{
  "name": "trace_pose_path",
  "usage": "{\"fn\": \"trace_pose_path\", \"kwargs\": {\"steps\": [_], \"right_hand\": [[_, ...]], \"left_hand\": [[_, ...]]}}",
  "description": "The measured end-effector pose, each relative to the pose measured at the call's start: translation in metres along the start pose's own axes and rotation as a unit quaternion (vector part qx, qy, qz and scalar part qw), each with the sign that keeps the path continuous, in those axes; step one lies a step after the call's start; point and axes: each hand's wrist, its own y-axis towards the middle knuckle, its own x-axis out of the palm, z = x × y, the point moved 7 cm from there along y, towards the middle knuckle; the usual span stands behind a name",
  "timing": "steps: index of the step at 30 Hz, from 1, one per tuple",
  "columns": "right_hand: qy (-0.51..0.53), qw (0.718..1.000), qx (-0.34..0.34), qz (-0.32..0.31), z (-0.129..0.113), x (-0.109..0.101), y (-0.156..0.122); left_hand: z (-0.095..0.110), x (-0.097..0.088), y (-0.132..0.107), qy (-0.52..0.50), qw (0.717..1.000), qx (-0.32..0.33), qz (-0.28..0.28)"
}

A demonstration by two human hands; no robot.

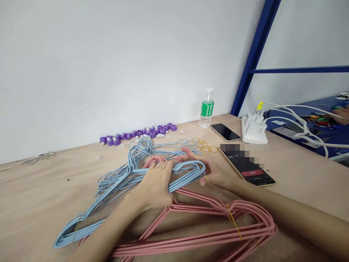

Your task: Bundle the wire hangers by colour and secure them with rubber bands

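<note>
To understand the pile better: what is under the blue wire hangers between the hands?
The blue wire hangers lie over pink wire hangers on a wooden tabletop. The left hand and right hand hide part of the pink hooks.

1. Your left hand (155, 183) shows at about 7 o'clock from the middle of the view, with its back toward the camera. It is bare, with slim fingers.
2. Your left forearm (109, 222) runs to the 7 o'clock edge. It is bare as far as the view reaches, with no sleeve in sight.
3. Your right hand (212, 174) shows at about 4 o'clock and is also bare. Its fingers (188, 154) are blurred, so you can't make out their fine detail.
4. Your right forearm (294, 218) runs to the 4 o'clock edge, bare and slender.
</note>
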Motion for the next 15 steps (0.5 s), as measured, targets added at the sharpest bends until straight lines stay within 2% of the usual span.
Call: {"fn": "trace_pose_path", "kwargs": {"steps": [5, 15], "right_hand": [[0.042, 0.996, -0.015, 0.076, 0.0050, -0.0061, -0.0078], [0.005, 0.999, -0.030, 0.026, 0.0033, 0.0006, -0.0020]], "left_hand": [[-0.0032, 0.0012, 0.0005, 0.010, 1.000, -0.029, -0.006], [0.0014, 0.0042, 0.0000, 0.029, 0.999, -0.014, -0.004]]}}
